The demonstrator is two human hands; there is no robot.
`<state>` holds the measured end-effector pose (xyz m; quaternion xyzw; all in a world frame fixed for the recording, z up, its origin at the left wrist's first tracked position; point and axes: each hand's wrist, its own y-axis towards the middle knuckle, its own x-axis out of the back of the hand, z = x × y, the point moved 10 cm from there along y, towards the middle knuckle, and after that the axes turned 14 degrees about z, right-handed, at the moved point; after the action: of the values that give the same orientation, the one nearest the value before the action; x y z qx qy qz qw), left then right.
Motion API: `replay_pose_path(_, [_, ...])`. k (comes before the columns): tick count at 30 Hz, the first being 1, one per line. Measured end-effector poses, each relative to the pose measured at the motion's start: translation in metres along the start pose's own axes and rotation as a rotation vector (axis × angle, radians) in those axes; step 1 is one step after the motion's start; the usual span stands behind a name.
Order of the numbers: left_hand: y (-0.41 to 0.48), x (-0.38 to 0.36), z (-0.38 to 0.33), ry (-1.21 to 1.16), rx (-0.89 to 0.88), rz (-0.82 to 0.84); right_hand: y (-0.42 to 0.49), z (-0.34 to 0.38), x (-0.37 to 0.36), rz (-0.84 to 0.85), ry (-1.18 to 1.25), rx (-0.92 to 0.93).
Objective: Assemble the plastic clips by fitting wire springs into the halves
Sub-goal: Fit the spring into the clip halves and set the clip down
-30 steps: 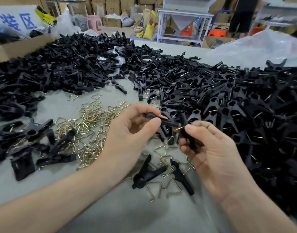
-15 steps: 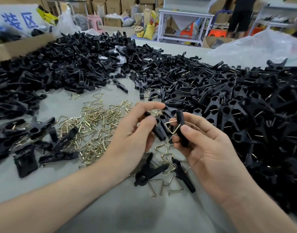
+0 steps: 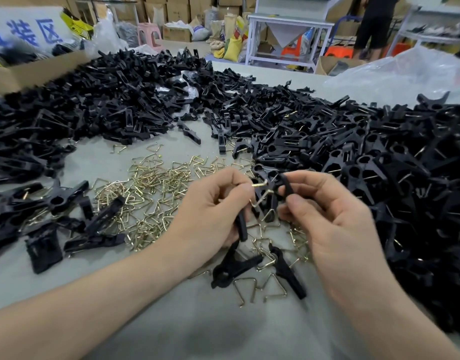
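My left hand [image 3: 210, 211] grips a black clip half [image 3: 241, 227] that hangs down from its fingers. My right hand [image 3: 327, 219] pinches a second black clip half [image 3: 286, 184] between thumb and forefinger. A brass wire spring [image 3: 262, 192] spans the gap between the two halves, above the table. Below my hands lie an assembled black clip [image 3: 231, 268], a loose clip half [image 3: 288, 275] and a few springs [image 3: 273, 288]. A heap of brass springs [image 3: 151, 193] spreads out left of my hands.
Loose black clip halves [image 3: 106, 100] are heaped across the far left of the grey table [image 3: 223, 328]. Assembled clips [image 3: 392, 178] pile up on the right. More clips [image 3: 41, 209] lie at the left edge. A cardboard box [image 3: 36, 68] and a plastic bag [image 3: 405, 74] stand behind.
My left hand has turned its clip half downwards and lowered it. The spring now sits between the two halves, and my right hand has shifted slightly right.
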<state>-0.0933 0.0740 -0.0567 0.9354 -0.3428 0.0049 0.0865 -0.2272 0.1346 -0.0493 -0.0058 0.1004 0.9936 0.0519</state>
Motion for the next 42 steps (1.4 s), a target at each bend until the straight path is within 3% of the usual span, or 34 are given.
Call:
replay_pose_path(4, [0.0,0.011,-0.007,0.084,-0.033,-0.027,-0.002,0.017,0.03,-0.163,0.054,0.105])
replay_pose_path(8, [0.003,-0.001,-0.008,0.186,-0.044,0.049,0.0,0.017,0.006,-0.024,0.055,0.105])
replay_pose_path(13, [0.001,-0.001,-0.008,0.181,-0.048,0.055,-0.001,0.012,0.005,-0.022,0.067,0.08])
replay_pose_path(18, [0.002,-0.005,-0.007,0.167,-0.041,0.081,-0.003,0.016,0.0,-0.019,-0.209,0.112])
replay_pose_path(22, [0.001,-0.008,-0.006,0.133,-0.038,0.099,-0.004,0.015,-0.01,0.031,-0.301,0.107])
replay_pose_path(26, [0.001,-0.015,-0.007,0.049,-0.037,0.146,-0.004,0.012,0.0,-0.036,-0.129,0.097])
replay_pose_path(31, [0.005,-0.004,0.003,-0.214,-0.001,0.064,-0.002,-0.001,0.014,-0.124,-0.015,0.002])
replay_pose_path(38, [0.001,-0.006,-0.007,0.046,-0.046,0.093,0.002,-0.022,-0.008,0.074,-0.02,-0.165])
replay_pose_path(42, [0.002,-0.011,-0.002,0.113,0.015,0.126,0.002,-0.022,-0.013,0.137,-0.193,-0.186])
